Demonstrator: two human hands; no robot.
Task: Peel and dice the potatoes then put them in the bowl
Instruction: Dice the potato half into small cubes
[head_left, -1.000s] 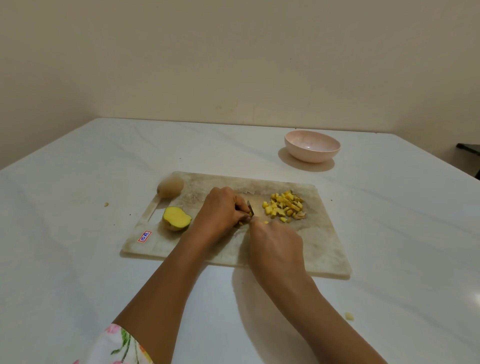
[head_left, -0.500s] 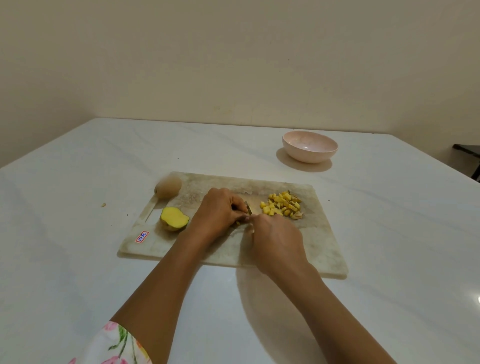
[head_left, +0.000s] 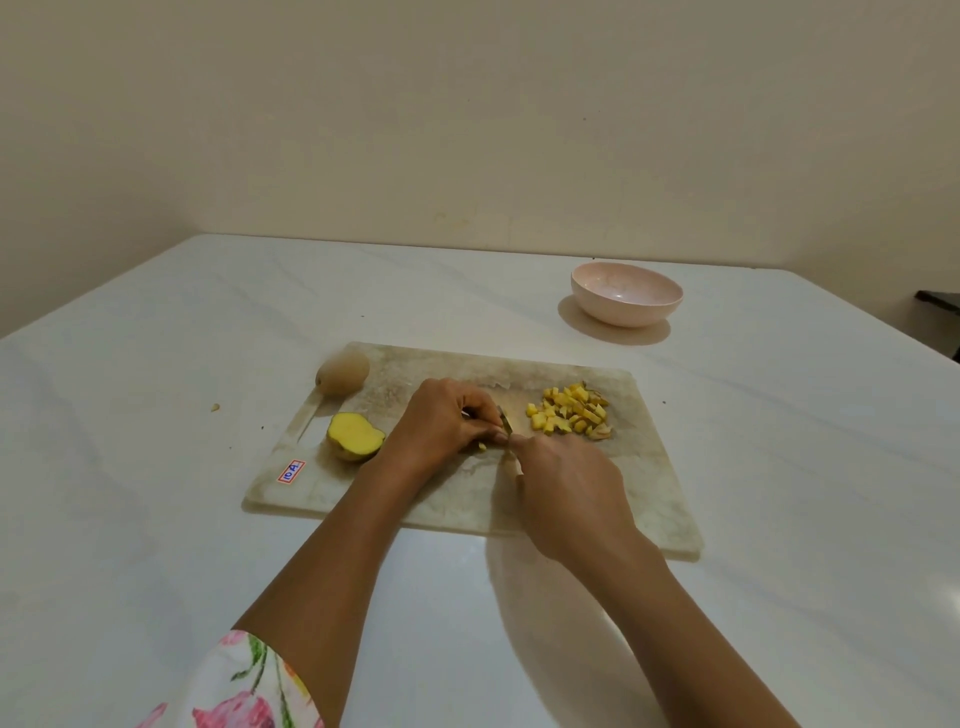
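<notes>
Head camera, looking down at a white table (head_left: 156, 519). A pale, stained cutting board (head_left: 639, 467) lies in the centre of the frame, and both hands meet over its middle.

The left hand (head_left: 441, 426) comes in from the lower left. Its fingers are curled down, pinning a potato piece (head_left: 482, 446) to the board. Only a small yellow sliver of the piece shows under the fingertips.

The right hand (head_left: 566, 488) comes in from the lower right and is closed around the handle of a knife (head_left: 505, 420). The short blade points away from the viewer, towards the top of the frame, and sits just right of the left fingertips.

Just right of the blade is a heap of diced potato (head_left: 569, 410). At the board's left edge lies a halved potato (head_left: 355, 436), cut face up. Above it, at the upper left corner of the board, is a whole unpeeled potato (head_left: 343, 371).

The pink bowl (head_left: 623, 312) stands apart from the board, towards the upper right, and appears empty. It lies beyond the diced heap, on the right hand's side. That hand looks better placed to carry the dice across.
</notes>
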